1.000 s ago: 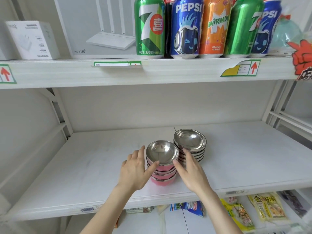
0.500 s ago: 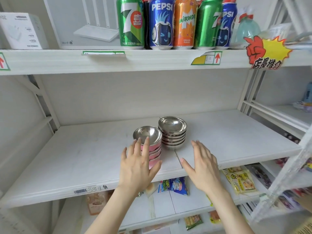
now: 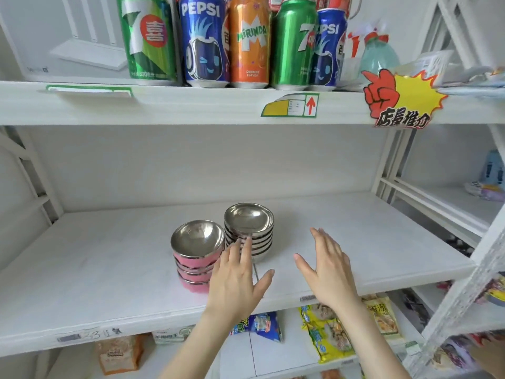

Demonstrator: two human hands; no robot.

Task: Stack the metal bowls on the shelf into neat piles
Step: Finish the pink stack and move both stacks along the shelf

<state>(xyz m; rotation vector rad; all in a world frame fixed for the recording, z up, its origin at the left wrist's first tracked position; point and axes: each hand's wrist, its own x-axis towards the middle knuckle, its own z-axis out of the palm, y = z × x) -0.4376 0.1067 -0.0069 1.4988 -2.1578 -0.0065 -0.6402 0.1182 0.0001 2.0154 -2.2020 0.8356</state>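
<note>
Two piles of metal bowls stand side by side on the white middle shelf. The front-left pile of pink-sided bowls has a shiny steel inside on top. Behind and right of it is a pile of all-steel shallow bowls. My left hand hovers in front of both piles, fingers spread, holding nothing and covering the lower right of the pink pile. My right hand is open to the right of the steel pile, apart from it.
Soda cans and a router box line the shelf above, with a red and yellow promo sign on its edge. Snack packets lie on the shelf below. A white upright frame stands at the right.
Both hands let go of the pink pile and drew back toward me, fingers opening. The view shifted left and back, so the piles now sit farther from the hands.
</note>
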